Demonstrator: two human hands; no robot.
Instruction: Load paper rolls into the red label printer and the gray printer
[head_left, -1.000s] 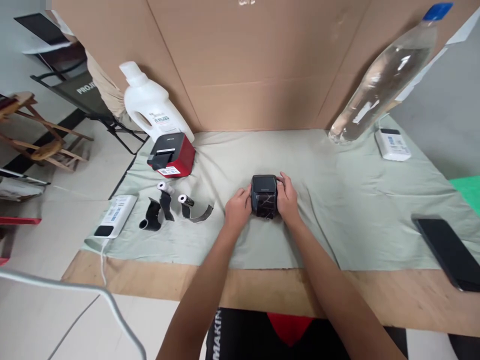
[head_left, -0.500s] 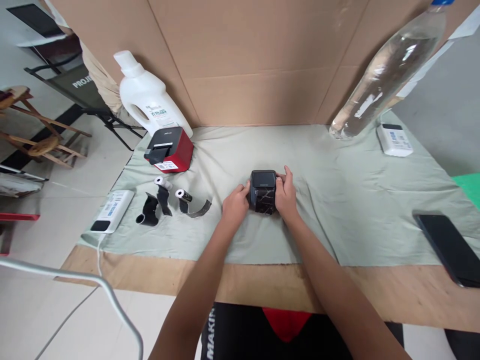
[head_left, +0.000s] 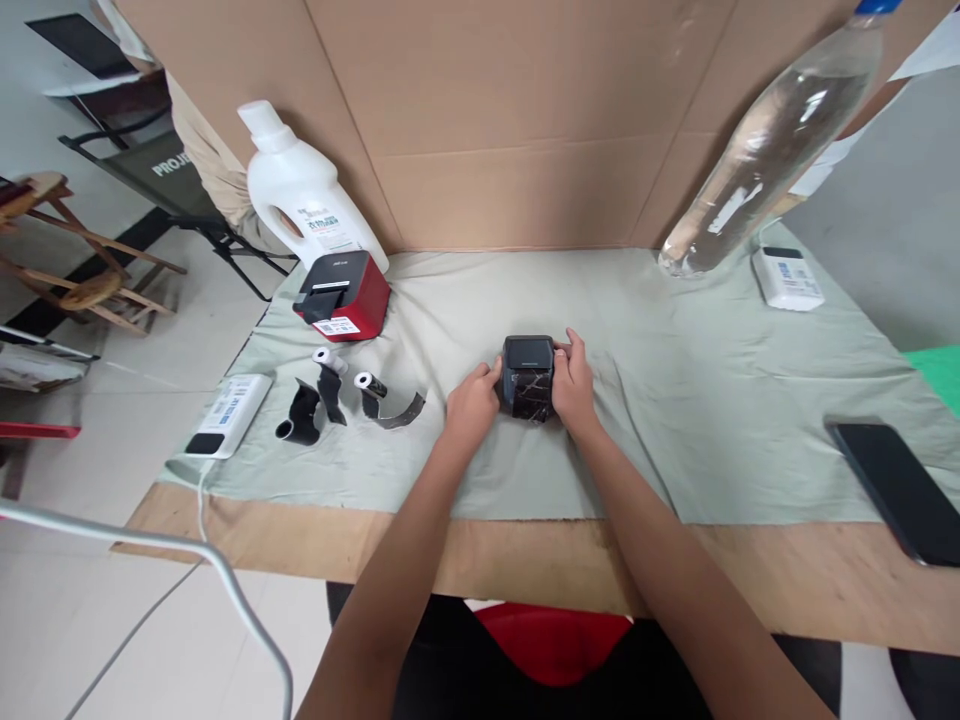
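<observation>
My left hand (head_left: 474, 403) and my right hand (head_left: 573, 380) are closed on the two sides of a small black portable printer (head_left: 529, 388). It has a smooth dark panel at the top and a black, white-veined marbled part towards me. The printer sits at the middle of the grey-green cloth (head_left: 720, 390). Left of it lie several small rolls: a black roll (head_left: 298, 418), a white-cored roll (head_left: 330, 372) with a dark strip, and another roll (head_left: 371, 386) with its strip curling out. The fingertips behind the printer are partly hidden.
A red and black printer (head_left: 347, 293) stands at the back left, before a white jug (head_left: 311, 200). A tall water bottle (head_left: 772, 150) leans on the cardboard wall (head_left: 517, 110). White power packs (head_left: 232, 415) lie at both sides. A phone (head_left: 900, 490) rests at the right edge.
Both hands keep their hold on the portable printer, which stays in place. The view has shifted slightly, and more red shows below the table edge.
</observation>
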